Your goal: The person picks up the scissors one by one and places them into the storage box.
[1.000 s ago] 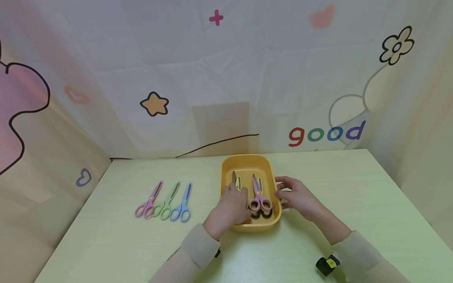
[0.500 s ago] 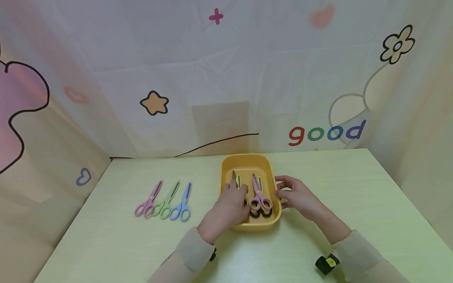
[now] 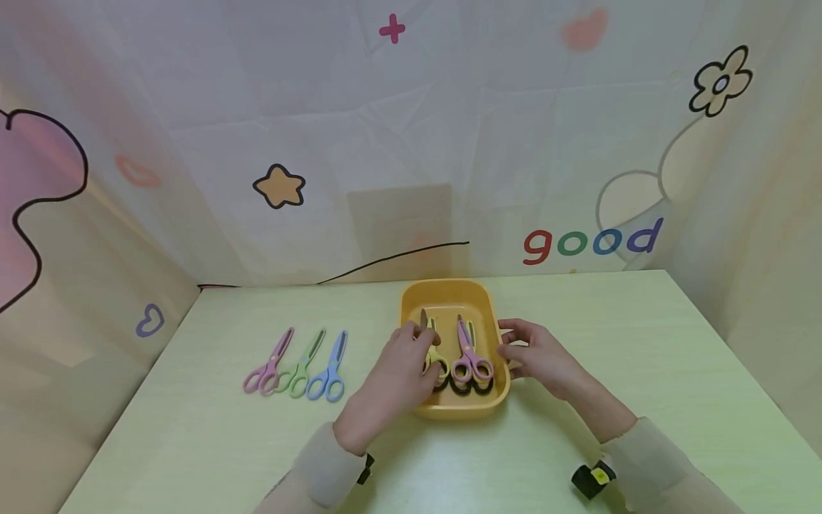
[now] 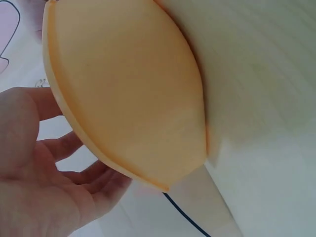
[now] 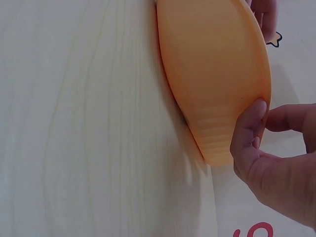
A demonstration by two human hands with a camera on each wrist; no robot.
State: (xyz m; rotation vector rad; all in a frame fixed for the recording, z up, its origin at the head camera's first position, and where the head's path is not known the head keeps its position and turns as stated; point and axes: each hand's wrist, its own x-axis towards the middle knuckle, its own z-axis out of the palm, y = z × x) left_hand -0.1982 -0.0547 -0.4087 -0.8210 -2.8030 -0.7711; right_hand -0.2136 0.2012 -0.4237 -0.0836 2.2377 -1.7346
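Note:
A yellow-orange tray [image 3: 449, 413] stands near the middle of the table. My left hand [image 3: 399, 368] hovers over its left side, fingers loosely bent and apart from each other. Beside those fingertips, yellow scissors [image 3: 439, 355] lie in the tray, partly hidden by the hand. Purple scissors [image 3: 466, 350] lie to their right, over more scissors with black handles [image 3: 461, 390]. On the tray's right side, my right hand [image 3: 546, 360] pinches the rim between thumb and fingers. In the right wrist view, that hand's thumb [image 5: 252, 118] presses the outer wall.
Left of the tray, pink scissors [image 3: 271, 370], green scissors [image 3: 303, 375] and blue scissors [image 3: 330, 375] lie in a row on the pale green table [image 3: 193, 435]. A printed curtain [image 3: 411, 157] hangs behind the table's back edge.
My left hand has drawn back to the left and away from the scissors in the tray, so the yellow handles now show. The right hand keeps its place on the rim.

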